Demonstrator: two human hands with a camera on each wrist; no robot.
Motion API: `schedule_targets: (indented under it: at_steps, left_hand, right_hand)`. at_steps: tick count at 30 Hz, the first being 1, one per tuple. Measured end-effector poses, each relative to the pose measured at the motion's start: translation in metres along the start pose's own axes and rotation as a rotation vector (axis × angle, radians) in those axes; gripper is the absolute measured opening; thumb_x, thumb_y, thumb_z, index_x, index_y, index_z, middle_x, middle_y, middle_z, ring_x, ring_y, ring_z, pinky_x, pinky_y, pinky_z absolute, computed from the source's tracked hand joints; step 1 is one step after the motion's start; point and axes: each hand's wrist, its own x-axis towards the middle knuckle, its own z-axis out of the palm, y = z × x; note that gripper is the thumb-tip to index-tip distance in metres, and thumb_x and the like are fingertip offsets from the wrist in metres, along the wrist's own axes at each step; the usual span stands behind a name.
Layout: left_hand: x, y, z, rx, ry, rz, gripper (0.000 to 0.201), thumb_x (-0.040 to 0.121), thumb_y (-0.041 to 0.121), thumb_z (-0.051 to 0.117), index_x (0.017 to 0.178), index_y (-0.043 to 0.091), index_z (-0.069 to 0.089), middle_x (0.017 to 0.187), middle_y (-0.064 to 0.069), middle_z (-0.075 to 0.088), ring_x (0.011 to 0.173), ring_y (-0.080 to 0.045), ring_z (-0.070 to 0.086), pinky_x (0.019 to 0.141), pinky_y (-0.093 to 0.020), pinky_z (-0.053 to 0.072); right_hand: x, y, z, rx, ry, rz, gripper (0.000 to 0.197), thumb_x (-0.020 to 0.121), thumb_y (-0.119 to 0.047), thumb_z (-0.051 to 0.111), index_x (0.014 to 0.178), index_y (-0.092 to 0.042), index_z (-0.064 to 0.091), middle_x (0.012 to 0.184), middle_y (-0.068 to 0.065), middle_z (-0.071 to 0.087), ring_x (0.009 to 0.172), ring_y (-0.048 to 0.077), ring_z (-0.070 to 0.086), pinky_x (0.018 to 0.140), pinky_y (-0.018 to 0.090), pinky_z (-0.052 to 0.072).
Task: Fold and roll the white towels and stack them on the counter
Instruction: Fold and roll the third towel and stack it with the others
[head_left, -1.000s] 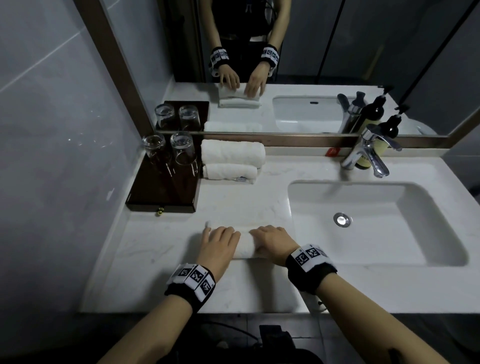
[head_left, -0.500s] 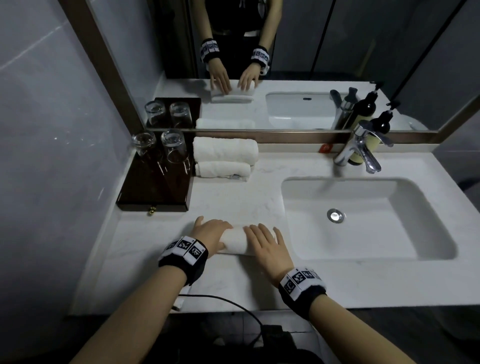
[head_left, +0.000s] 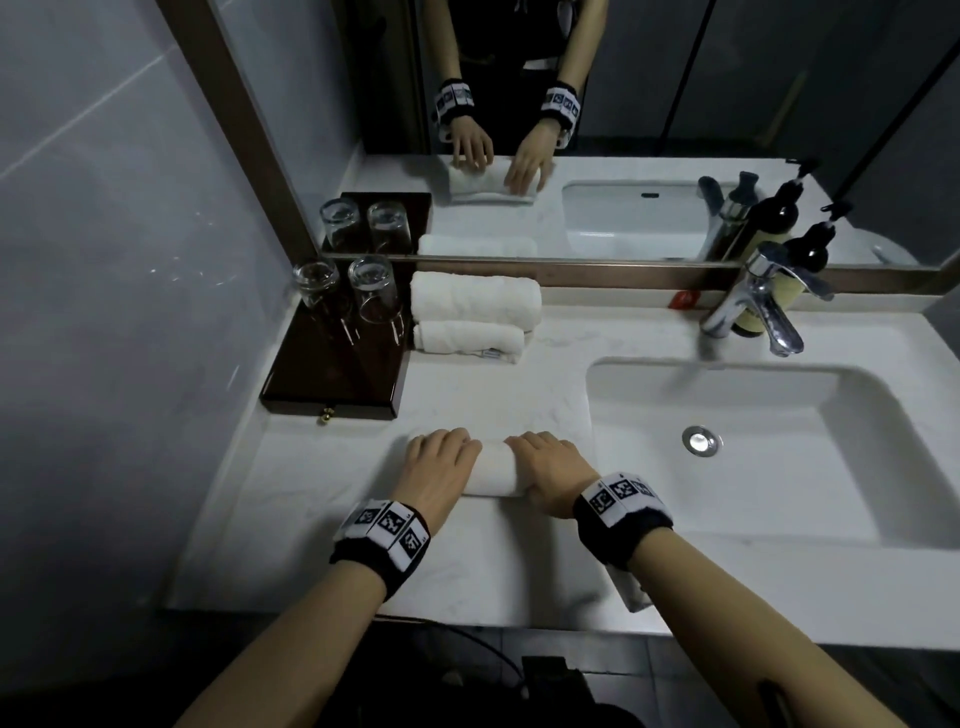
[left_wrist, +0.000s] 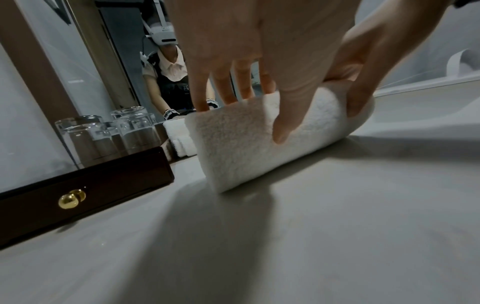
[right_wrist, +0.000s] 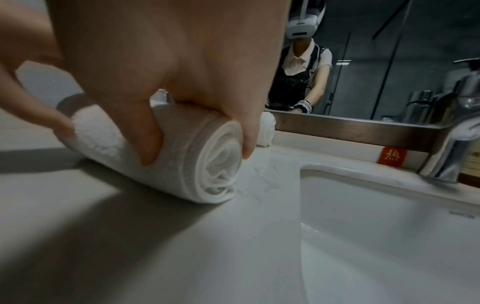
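- Left hand (head_left: 439, 467) curled over the left end of a rolled white towel (head_left: 493, 470), thumb on the near side, fingers over the far side.
- Right hand (head_left: 553, 475) clasped round the roll's right end, thumb and fingers either side of the spiral face (right_wrist: 221, 164).
- Roll lying flat on the counter (head_left: 322, 478), crosswise, at 6 o'clock of the counter's open stretch, just at 9 o'clock of the sink (head_left: 779, 457).
- At 12 o'clock from the hands, against the mirror frame: two finished towel rolls (head_left: 475, 299), touching.
- At 10 o'clock: dark wooden tray (head_left: 332, 384) bearing two upturned glasses (head_left: 374, 291).
- At 2 o'clock: chrome tap (head_left: 758, 306).
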Motion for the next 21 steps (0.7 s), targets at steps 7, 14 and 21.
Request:
schedule_targets:
  at_steps: [7, 14, 21]
  left_hand:
    - [0.016, 0.003, 0.003, 0.070, -0.058, -0.066, 0.056, 0.077, 0.006, 0.059, 0.129, 0.018, 0.045, 0.119, -0.003, 0.053, 0.108, -0.025, 0.055, 0.093, -0.035, 0.043]
    - [0.029, 0.007, 0.008, 0.004, -0.033, -0.108, 0.064, 0.059, 0.008, 0.074, 0.120, 0.015, 0.058, 0.105, -0.001, 0.064, 0.098, -0.023, 0.062, 0.090, -0.037, 0.047]
    - [0.049, 0.011, 0.002, 0.062, -0.151, -0.161, 0.066, 0.064, 0.010, 0.071, 0.126, 0.015, 0.047, 0.107, -0.002, 0.061, 0.098, -0.023, 0.060, 0.085, -0.042, 0.047]
  right_hand:
    - [-0.019, -0.010, 0.003, -0.148, 0.250, -0.051, 0.060, 0.081, -0.015, 0.058, 0.139, -0.014, 0.040, 0.138, 0.006, 0.046, 0.130, 0.026, 0.041, 0.108, 0.046, 0.031]
    - [-0.018, -0.004, 0.005, -0.294, 0.442, -0.057, 0.047, 0.080, -0.014, 0.035, 0.113, -0.012, 0.068, 0.107, 0.007, 0.070, 0.096, 0.025, 0.068, 0.079, 0.036, 0.057]
    - [0.007, 0.008, -0.013, -0.230, 0.402, -0.083, 0.043, 0.066, -0.007, 0.075, 0.109, -0.006, 0.068, 0.095, 0.011, 0.070, 0.080, 0.030, 0.067, 0.070, 0.034, 0.056]
